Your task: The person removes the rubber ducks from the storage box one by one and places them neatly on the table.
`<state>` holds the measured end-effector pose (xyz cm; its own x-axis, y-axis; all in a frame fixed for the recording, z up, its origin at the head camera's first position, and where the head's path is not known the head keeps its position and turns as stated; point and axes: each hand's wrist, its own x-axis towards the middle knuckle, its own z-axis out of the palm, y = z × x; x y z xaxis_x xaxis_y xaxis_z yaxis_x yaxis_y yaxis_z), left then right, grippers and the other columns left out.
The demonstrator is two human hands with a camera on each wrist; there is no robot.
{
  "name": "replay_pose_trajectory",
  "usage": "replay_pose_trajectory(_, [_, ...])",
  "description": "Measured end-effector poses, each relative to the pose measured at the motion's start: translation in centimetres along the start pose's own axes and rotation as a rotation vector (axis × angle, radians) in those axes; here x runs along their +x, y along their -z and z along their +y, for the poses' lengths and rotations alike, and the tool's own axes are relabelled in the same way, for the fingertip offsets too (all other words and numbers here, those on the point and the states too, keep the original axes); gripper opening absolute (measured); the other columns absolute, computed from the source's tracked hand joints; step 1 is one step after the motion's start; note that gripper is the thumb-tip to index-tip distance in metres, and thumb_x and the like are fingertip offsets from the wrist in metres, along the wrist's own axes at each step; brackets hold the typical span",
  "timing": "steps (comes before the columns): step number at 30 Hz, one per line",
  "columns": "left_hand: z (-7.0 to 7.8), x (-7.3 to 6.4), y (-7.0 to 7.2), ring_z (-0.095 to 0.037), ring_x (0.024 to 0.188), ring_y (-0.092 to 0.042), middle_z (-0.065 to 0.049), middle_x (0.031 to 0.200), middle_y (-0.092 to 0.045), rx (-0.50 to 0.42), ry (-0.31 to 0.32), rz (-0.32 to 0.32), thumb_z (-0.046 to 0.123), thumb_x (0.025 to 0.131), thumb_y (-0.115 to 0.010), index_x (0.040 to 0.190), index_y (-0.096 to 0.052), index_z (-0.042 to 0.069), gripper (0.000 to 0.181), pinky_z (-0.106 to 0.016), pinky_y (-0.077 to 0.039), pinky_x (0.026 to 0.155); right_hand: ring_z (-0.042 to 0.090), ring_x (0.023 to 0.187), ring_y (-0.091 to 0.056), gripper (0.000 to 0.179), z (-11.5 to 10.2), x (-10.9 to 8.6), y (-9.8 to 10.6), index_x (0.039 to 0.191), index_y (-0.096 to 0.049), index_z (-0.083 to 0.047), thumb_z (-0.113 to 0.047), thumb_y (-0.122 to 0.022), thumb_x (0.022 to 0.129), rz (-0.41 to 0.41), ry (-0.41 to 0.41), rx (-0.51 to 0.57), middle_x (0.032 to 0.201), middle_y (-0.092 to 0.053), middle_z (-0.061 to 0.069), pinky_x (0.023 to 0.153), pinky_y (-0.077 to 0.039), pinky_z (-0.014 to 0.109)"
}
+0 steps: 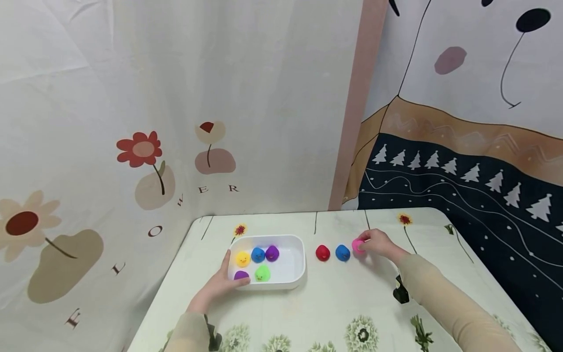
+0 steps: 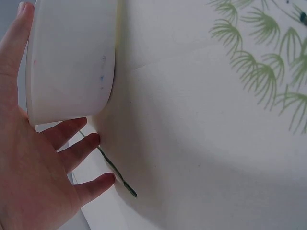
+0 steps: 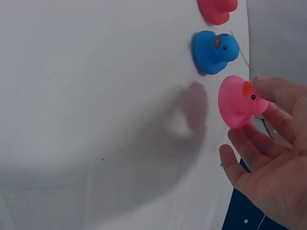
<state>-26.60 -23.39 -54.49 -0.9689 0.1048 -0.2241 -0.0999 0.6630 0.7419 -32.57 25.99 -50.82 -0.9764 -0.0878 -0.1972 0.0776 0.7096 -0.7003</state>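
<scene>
beige sleeve [image 1: 453,308] on right arm nearest camera. right hand [image 1: 379,243] pinches pink duck [image 1: 357,246], right of white tray [image 1: 290,259], past red duck [image 1: 323,253] and blue duck [image 1: 342,253]; left hand [image 1: 222,283] farther from it, fingers spread against tray's left end. tray's long axis runs left-right, roughly toward pink duck. "f l o w e r" on hanging cloth [image 1: 149,73], behind and left of tray; no brands readable.
</scene>
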Motion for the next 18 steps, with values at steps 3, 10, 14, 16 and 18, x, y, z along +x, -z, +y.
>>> replay_pose_trajectory(3, [0.1, -0.1, 0.0, -0.052, 0.138, -0.018, -0.029, 0.156, -0.013, 0.009, -0.004, 0.005, 0.051, 0.078, -0.076, 0.156, 0.008, 0.015, 0.12, -0.068, -0.019, 0.107, 0.028, 0.096, -0.055, 0.025, 0.4, 0.1, 0.0, 0.105, -0.068, 0.002, -0.011, -0.072, 0.084, -0.006, -0.006, -0.016, 0.106, -0.064, 0.013, 0.085, -0.05, 0.044])
replay_pose_trajectory(10, [0.0, -0.1, 0.0, -0.052, 0.138, -0.019, -0.03, 0.155, -0.013, 0.008, -0.007, 0.009, 0.052, 0.078, -0.076, 0.156, 0.008, 0.015, 0.121, -0.067, -0.019, 0.108, 0.025, 0.096, -0.055, 0.025, 1.1, 0.3, -0.3, 0.104, -0.068, 0.0, -0.01, -0.073, 0.081, -0.023, -0.028, -0.03, 0.105, -0.064, 0.011, 0.085, -0.049, 0.043])
replay_pose_trajectory(14, [-0.1, 0.0, 0.0, -0.052, 0.138, -0.02, -0.029, 0.155, -0.013, 0.009, -0.008, 0.01, 0.053, 0.077, -0.076, 0.156, 0.008, 0.015, 0.122, -0.067, -0.019, 0.108, 0.026, 0.095, -0.055, 0.023, 1.2, 0.2, -0.5, 0.103, -0.068, 0.001, -0.007, -0.071, 0.081, -0.026, -0.02, -0.038, 0.105, -0.064, 0.012, 0.084, -0.049, 0.043])
replay_pose_trajectory(16, [-0.1, 0.0, 0.0, -0.052, 0.138, -0.02, -0.029, 0.155, -0.013, 0.007, -0.005, 0.01, 0.053, 0.077, -0.076, 0.156, 0.008, 0.015, 0.121, -0.067, -0.019, 0.107, 0.026, 0.095, -0.055, 0.023, 1.2, 0.2, -0.6, 0.102, -0.068, 0.002, -0.005, -0.07, 0.08, -0.027, -0.013, -0.037, 0.105, -0.064, 0.013, 0.083, -0.049, 0.043])
replay_pose_trajectory(18, [-0.1, 0.0, -0.1, -0.052, 0.138, -0.02, -0.029, 0.155, -0.013, 0.008, -0.004, 0.007, 0.052, 0.078, -0.076, 0.156, 0.008, 0.015, 0.121, -0.067, -0.02, 0.107, 0.026, 0.093, -0.055, 0.024, 1.3, 0.3, -0.7, 0.103, -0.068, 0.002, -0.005, -0.07, 0.08, -0.029, -0.017, -0.036, 0.105, -0.064, 0.013, 0.083, -0.05, 0.041])
